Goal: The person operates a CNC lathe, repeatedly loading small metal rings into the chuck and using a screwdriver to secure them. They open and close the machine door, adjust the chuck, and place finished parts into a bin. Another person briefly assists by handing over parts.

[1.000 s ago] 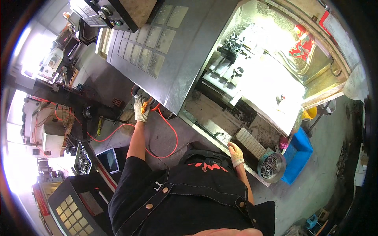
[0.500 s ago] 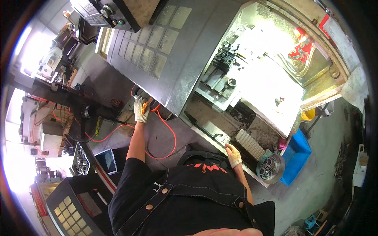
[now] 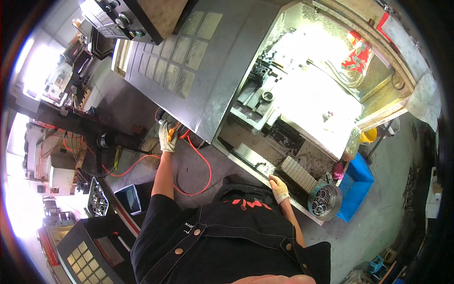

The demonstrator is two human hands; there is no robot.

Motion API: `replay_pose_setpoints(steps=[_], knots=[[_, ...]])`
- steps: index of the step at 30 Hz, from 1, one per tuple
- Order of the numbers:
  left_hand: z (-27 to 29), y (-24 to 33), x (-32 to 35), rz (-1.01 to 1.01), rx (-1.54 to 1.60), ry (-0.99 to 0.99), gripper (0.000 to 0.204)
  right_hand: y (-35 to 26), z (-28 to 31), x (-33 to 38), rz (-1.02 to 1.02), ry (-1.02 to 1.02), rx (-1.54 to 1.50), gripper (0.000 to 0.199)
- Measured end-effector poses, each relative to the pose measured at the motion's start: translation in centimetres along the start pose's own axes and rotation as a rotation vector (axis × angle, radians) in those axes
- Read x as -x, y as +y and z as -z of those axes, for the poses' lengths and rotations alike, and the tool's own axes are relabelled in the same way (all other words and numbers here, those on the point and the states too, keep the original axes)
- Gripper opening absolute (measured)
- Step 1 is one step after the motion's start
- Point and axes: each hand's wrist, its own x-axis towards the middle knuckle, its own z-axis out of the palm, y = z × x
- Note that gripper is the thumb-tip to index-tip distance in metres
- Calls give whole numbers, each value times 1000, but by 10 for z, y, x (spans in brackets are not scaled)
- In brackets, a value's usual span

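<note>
Head view, left hand: the gloved left hand is curled around an orange tool, grasping it; the fingertips are partly hidden.
Head view, orange tool: in the left hand, just below the lower edge of the grey machine door.
Head view, hose: an orange hose hangs in a loop to the right of the left forearm, over the floor.
Head view, right hand: the gloved right hand rests at the machine's front ledge; I cannot tell whether it grips the edge.
Head view, near the right hand: a pale ribbed block lies just beyond it, with a round metal basket of metal rings to its right.
Head view, beyond the basket: a blue bin stands just beside it; a yellow bucket is farther back.
Head view, inside the machine: a dark ring sits among the fixtures in the brightly lit opening; glare washes out much of the detail.
Head view, upper left: a control panel with knobs juts in beside the door.
</note>
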Motion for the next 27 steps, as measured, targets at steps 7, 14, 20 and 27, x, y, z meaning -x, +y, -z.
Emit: replay_pose_setpoints(steps=[7,14,20,27], knots=[[19,21,-8,-26,-76,-24,43,10,0,-3,145,29,260,24],[-19,-5,2,-27,-98,-72,42,14,4,-10,110,-37,260,34],[-41,-38,17,360,453,55,46,-3,2,-22,44,-121,269,39],[1,21,-4,158,-40,-155,35,15,4,-22,37,-104,235,38]])
